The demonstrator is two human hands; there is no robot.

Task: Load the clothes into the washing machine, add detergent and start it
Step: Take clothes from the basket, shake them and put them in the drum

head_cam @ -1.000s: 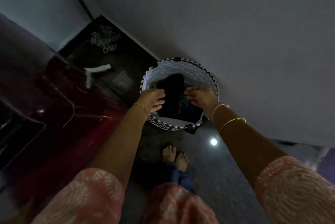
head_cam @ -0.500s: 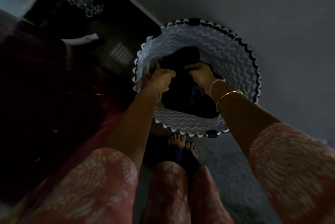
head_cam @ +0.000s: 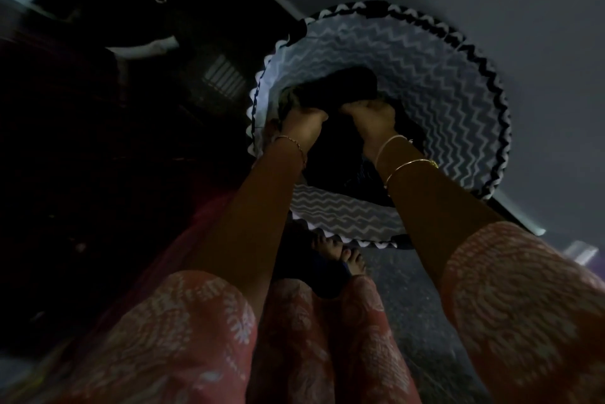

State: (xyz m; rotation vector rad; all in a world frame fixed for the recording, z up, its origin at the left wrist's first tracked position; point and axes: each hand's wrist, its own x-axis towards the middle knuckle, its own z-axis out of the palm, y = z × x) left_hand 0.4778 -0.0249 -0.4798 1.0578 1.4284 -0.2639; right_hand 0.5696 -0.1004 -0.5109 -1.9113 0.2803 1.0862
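Below, left grip (head_cam: 304,123) and right grip (head_cam: 371,120) both clenched on dark garment (head_cam: 340,89), its length crosswise, inside zigzag basket (head_cam: 442,102)

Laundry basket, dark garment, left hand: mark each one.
laundry basket (head_cam: 451,109): head view, zigzag inner wall.
dark garment (head_cam: 340,86): head view, bunched top fold.
left hand (head_cam: 306,128): head view, back of hand.

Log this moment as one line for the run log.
step: pickup | left hand: grips dark garment | right hand: grips dark garment | laundry basket: on floor, dark clothes inside
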